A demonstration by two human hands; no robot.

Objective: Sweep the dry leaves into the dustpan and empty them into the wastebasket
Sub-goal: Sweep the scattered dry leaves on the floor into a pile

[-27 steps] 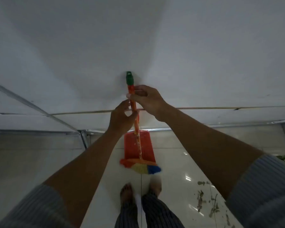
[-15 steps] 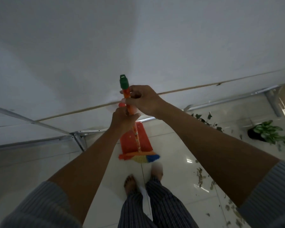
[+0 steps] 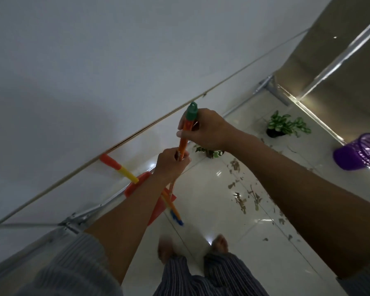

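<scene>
I hold an orange broom handle (image 3: 183, 144) with a green cap upright in front of me. My right hand (image 3: 205, 130) grips it just below the cap. Lower down, my left hand (image 3: 171, 163) is curled round the same handle. Its coloured bristles (image 3: 175, 216) touch the floor near my feet. The red dustpan (image 3: 158, 207) lies on the floor behind my left forearm, its orange and yellow handle (image 3: 118, 168) leaning on the white wall. Dry leaves (image 3: 242, 197) are scattered over the tiles to the right. The purple mesh wastebasket (image 3: 359, 153) stands at the far right.
A white wall (image 3: 94, 71) with a metal frame along its base fills the left and top. Two small potted plants (image 3: 285, 124) sit on the glossy tiled floor (image 3: 201, 189) beyond the leaves. My bare feet (image 3: 219, 243) are at the bottom centre.
My view has swung right, bringing the leaves, plants and purple wastebasket into sight. The broom has tilted away from the dustpan, whose handle now shows against the wall.
</scene>
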